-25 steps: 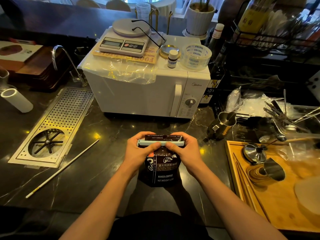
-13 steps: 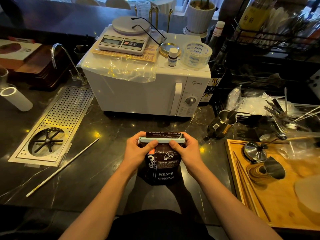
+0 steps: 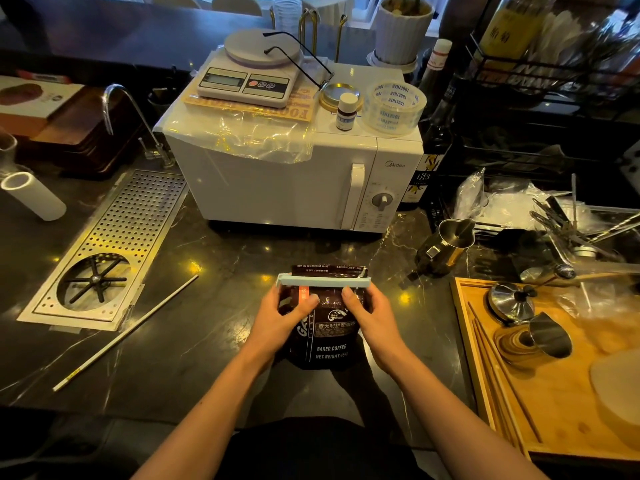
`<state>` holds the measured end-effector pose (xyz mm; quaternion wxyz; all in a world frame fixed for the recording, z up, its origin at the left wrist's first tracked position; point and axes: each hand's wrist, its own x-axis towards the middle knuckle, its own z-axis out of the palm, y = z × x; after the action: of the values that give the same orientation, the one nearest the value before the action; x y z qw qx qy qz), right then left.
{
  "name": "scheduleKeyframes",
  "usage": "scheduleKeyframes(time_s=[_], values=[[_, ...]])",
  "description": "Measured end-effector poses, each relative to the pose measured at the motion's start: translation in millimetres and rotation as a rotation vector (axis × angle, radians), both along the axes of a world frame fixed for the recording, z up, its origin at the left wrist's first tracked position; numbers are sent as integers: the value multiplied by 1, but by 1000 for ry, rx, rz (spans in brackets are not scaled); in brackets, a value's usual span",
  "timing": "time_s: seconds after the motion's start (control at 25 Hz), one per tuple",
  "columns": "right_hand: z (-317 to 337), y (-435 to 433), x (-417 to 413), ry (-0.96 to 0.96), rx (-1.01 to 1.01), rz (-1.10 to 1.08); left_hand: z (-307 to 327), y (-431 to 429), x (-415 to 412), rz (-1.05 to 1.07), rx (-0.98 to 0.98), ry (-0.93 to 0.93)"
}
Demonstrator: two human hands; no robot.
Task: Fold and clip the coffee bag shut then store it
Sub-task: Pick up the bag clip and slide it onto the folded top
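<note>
Head view. The coffee bag stands upright on the dark counter, in front of the microwave and well apart from the wooden tray at my right. A pale clip lies across the folded top, with a strip of the fold showing above it. My left hand wraps the bag's left side, thumb across the front; my right hand wraps the right side, thumb just under the clip. Both are closed on the bag rather than on the clip.

Risks, as I judge them: I cannot tell whether the clip has latched along its whole length, so lifting the bag now could let the fold spring open and spill coffee. Squeezing the body hard could push air against the fold and work the clip loose. On the way to storage, the metal jug sits near my right, and a careless swing could knock it over.
</note>
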<state>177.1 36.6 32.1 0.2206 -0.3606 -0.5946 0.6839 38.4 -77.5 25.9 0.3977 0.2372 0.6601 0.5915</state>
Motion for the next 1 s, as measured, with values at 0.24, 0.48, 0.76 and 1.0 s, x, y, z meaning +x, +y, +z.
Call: scheduleKeyframes(time_s=[0.24, 0.48, 0.76, 1.0], values=[[-7, -6, 15, 6, -10, 20, -11, -16, 6, -68, -60, 23], [-13, -11, 25, -53, 31, 20, -22, -27, 7, -56, -98, 108], [-27, -14, 29, -105, 109, 31, -21, -31, 12, 0, -105, 147], [-31, -16, 37, -138, 102, 47, -23, -30, 13, 15, -102, 144]])
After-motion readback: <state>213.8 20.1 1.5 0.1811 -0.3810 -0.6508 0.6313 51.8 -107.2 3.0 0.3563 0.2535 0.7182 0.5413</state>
